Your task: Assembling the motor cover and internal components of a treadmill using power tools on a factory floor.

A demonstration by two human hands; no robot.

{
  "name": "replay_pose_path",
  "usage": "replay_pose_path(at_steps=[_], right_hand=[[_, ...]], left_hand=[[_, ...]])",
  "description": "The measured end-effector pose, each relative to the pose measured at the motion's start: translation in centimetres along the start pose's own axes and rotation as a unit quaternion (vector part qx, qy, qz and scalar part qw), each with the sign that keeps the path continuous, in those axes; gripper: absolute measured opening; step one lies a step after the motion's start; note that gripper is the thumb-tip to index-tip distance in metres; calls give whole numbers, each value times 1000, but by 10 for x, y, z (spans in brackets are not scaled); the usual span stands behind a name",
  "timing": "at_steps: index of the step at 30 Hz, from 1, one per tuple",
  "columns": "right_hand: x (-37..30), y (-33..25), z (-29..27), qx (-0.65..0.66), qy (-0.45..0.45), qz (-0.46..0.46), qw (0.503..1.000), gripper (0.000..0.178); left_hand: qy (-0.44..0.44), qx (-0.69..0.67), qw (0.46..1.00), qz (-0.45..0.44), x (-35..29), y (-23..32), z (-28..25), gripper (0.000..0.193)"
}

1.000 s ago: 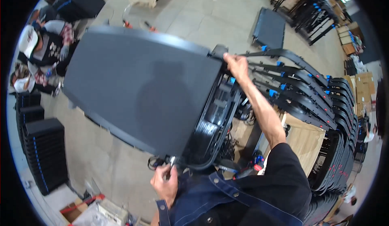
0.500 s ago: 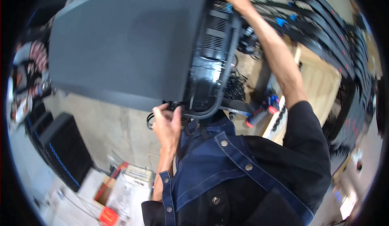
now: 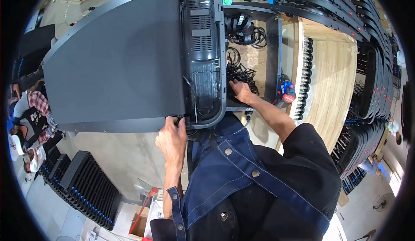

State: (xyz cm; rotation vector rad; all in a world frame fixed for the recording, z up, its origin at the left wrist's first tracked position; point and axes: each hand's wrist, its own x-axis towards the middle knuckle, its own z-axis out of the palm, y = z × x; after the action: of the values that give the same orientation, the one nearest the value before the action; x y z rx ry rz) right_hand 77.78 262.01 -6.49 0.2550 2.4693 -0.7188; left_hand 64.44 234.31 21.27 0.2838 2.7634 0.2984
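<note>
A treadmill (image 3: 116, 59) with a dark grey belt fills the upper left; its open end section (image 3: 201, 46) shows a black, vented plastic tray with a thin cable. At the near corner of the belt, my left hand (image 3: 172, 139) is closed, thumb and fingers pinched at a small black part that they mostly hide. My right hand (image 3: 243, 92) reaches into a dark-framed bin (image 3: 273, 38) beside the treadmill. Its fingers are drawn together at a heap of small black parts (image 3: 244, 73), possibly bolts; whatever they hold cannot be made out.
Coiled black cables (image 3: 246, 31) lie farther back in the bin. A blue-and-red power tool (image 3: 286, 89) stands at its right, beside a wooden board (image 3: 330, 68) and a row of black round parts (image 3: 306, 76). Stacked black frames (image 3: 371, 89) rise at right, black panels (image 3: 88, 189) at lower left. People (image 3: 32, 111) are at far left.
My right hand has left the treadmill's far end and come down into the bin. My left hand stays at the near corner. The view has shifted, showing more of the bin.
</note>
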Motion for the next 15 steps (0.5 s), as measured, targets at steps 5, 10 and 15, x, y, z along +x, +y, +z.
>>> replay_pose_path(at_steps=[5, 10, 15], right_hand=[[-12, -9, -6, -4, 87, 5, 996, 56], [-63, -56, -68, 592, 297, 164, 732, 32], [-134, -150, -106, 727, 295, 93, 613, 30]], left_hand=[[-68, -125, 989, 45, 0, -14, -12, 29], [-73, -285, 952, 89, -3, -40, -39, 20], [-35, -59, 858, 509, 44, -38, -54, 43]])
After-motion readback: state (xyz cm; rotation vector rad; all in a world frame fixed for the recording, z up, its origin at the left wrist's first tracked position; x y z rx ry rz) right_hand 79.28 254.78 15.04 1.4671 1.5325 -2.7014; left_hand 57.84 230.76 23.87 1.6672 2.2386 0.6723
